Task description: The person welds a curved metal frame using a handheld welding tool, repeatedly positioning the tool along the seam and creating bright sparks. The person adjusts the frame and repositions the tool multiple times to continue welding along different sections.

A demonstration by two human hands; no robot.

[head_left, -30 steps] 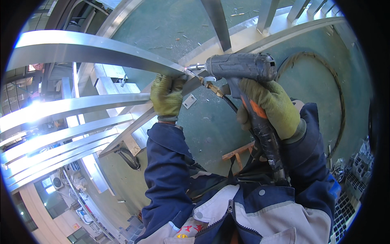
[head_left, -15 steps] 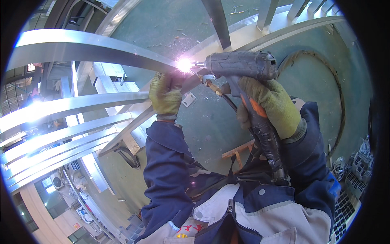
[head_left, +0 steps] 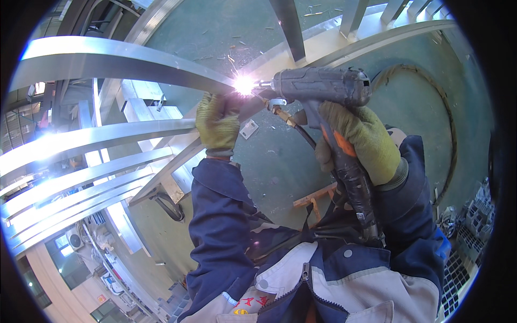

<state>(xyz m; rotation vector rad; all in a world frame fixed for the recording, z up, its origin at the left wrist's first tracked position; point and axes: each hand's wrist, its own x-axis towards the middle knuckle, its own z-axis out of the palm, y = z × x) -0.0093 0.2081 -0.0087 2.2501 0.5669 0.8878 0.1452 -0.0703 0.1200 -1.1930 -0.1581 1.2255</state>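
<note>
My right hand (head_left: pixel 366 141), in a yellow-green work glove, is wrapped round the grip of a black welding gun (head_left: pixel 323 86) with an orange patch. The gun lies level, its nozzle pointing left into a bright arc (head_left: pixel 244 86) with sparks. That glare sits where the end of a flat metal bar (head_left: pixel 134 67) meets a long metal rail (head_left: pixel 328 60), and it hides the joint. Just below the arc, my gloved left hand (head_left: pixel 218 126) is closed on the frame near the bar's end; its fingertips are partly hidden. A brass fitting (head_left: pixel 281 113) with a black hose hangs under the gun.
More parallel bars (head_left: pixel 97 137) run left from the rail, and others stand at the upper right. A cable (head_left: pixel 455 124) loops over the green floor on the right. A small plate with holes (head_left: pixel 249 129) and an orange stand (head_left: pixel 315 198) are below. Crates (head_left: pixel 458 269) sit lower right.
The arc keeps burning at nearly the same spot, with longer spark streaks above it. My left hand has shifted slightly left; the gun has moved barely to the right.
</note>
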